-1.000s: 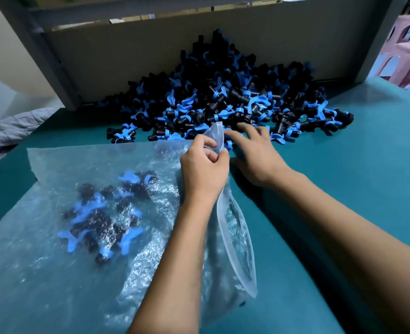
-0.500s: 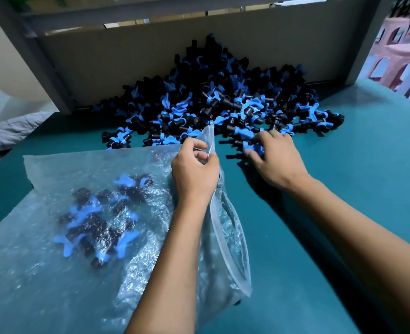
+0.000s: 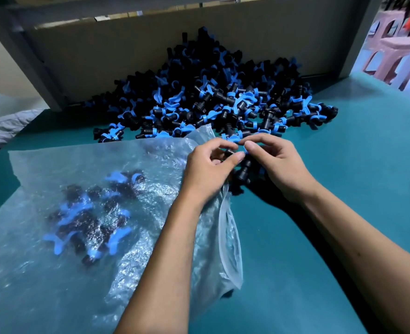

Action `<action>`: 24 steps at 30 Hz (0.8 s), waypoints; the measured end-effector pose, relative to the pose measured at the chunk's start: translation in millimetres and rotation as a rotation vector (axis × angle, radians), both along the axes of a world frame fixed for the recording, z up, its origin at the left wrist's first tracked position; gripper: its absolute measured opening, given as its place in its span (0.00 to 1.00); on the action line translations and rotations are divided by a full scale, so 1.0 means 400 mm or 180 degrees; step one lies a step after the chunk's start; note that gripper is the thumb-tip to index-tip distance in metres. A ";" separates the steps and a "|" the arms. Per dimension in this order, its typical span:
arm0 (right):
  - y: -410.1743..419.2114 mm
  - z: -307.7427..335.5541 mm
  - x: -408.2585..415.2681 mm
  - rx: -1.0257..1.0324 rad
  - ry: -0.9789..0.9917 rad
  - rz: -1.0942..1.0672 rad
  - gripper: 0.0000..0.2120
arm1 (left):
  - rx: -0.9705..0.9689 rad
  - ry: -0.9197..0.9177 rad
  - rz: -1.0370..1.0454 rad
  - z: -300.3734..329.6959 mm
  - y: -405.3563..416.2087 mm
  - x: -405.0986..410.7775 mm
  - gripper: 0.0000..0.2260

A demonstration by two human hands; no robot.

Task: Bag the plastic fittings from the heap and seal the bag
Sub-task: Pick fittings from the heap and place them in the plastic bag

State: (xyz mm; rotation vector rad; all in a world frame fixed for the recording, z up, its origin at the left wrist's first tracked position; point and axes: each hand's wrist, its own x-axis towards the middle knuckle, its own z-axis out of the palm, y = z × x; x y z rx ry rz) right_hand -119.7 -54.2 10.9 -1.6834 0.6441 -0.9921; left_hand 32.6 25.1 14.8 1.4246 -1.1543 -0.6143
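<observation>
A heap of black and blue plastic fittings (image 3: 206, 97) lies against a cardboard wall at the back of the teal table. A clear plastic bag (image 3: 62, 273) lies flat at the left, its open mouth (image 3: 230, 239) facing right, with several fittings (image 3: 90, 218) inside. My left hand (image 3: 208, 169) is at the bag's top corner with curled fingers, holding the mouth edge. My right hand (image 3: 278, 165) holds black and blue fittings (image 3: 243, 168) right at the bag mouth, fingertips close to my left hand's.
The teal table top (image 3: 343, 189) stretches to the right and front. A cardboard wall (image 3: 151, 44) stands behind the heap. Pink plastic stools (image 3: 392, 47) stand beyond the table at the far right. Grey cloth (image 3: 4, 126) lies off the table's left edge.
My right hand has come back from the heap with fittings and now sits at the bag mouth beside my left hand. The left hand stayed at the bag's corner.
</observation>
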 end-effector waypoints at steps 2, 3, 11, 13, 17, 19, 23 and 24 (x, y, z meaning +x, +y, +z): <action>-0.003 -0.002 -0.001 0.0105 -0.0129 -0.0232 0.07 | 0.0007 0.0297 -0.0036 -0.003 -0.005 0.002 0.04; -0.006 -0.003 -0.004 0.0271 -0.0248 -0.0303 0.07 | 0.0004 0.0442 0.0006 -0.003 -0.006 0.005 0.05; -0.019 -0.012 -0.017 0.0571 -0.0563 0.0027 0.06 | 0.0009 0.0974 0.0155 -0.012 -0.008 0.023 0.03; -0.017 -0.012 -0.018 0.0528 -0.0500 0.0085 0.07 | 0.0020 0.0984 0.0130 -0.012 -0.007 0.025 0.04; -0.014 -0.011 -0.017 0.0612 -0.0523 0.0124 0.07 | 0.0064 0.0953 0.0056 -0.009 -0.008 0.014 0.02; -0.017 -0.014 -0.014 0.0725 -0.0642 -0.0155 0.06 | 0.0023 0.0987 0.0158 -0.007 -0.010 0.012 0.01; -0.029 -0.013 -0.018 0.1137 -0.1033 -0.0573 0.04 | -0.0045 0.1096 0.0324 -0.005 -0.009 0.025 0.04; -0.029 -0.014 -0.018 0.1163 -0.1059 -0.0573 0.05 | -0.0057 0.1097 0.0318 -0.004 -0.008 0.026 0.04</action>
